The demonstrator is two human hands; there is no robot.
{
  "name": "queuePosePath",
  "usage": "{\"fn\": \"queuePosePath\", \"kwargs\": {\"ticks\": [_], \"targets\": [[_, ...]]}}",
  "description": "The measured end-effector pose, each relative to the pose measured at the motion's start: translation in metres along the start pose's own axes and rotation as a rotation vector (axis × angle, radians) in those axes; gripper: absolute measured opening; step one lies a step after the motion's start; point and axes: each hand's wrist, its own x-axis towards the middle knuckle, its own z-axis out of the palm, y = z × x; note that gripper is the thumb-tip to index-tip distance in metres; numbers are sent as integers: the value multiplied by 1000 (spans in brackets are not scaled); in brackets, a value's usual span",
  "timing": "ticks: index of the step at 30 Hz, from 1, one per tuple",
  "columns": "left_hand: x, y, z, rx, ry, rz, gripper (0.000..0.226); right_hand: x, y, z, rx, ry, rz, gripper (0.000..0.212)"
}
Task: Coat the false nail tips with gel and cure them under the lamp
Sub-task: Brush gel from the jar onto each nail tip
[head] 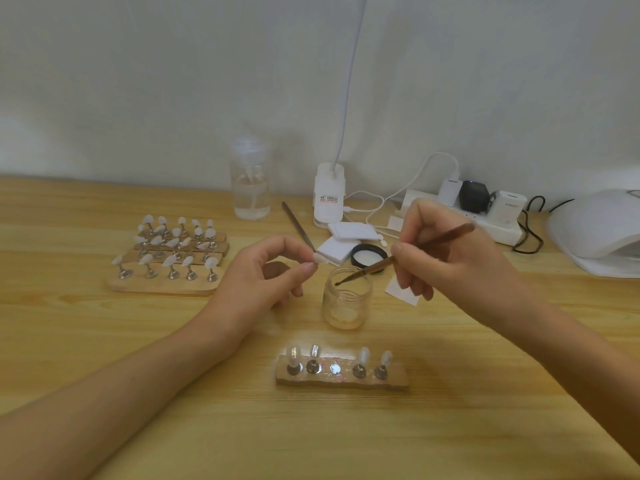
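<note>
Small white false nail tip (320,259) pinched between thumb and forefinger of left hand (266,275), just up-left of a clear glass jar (346,303). Right hand (446,258) grips a thin brown-handled brush (375,267), its bristle end inside the jar mouth. On the wooden table (69,323), a short wooden stand (341,380) carries four tips near the front, and a white domed lamp (595,233) sits far right.

The near wooden strip (341,381) carries four pale false nail tips (363,355); there is also one clear glass jar (346,306), one brown brush (446,235), one black round lid (369,258) and one white domed lamp (595,230).
</note>
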Motion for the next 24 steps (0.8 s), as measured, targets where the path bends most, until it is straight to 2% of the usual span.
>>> {"fn": "queuePosePath", "kwargs": {"ticks": [5, 13, 16, 24], "targets": [[-2, 2, -1, 3, 5, 1, 6, 2, 2, -15, 167, 123, -14, 18], [-6, 3, -1, 74, -6, 38, 9, 1, 24, -5, 564, 294, 205, 32], [-7, 3, -2, 128, -44, 61, 14, -4, 34, 4, 700, 349, 281, 31], [-6, 2, -2, 152, -91, 58, 15, -10, 47, 13, 814, 248, 337, 17]]}}
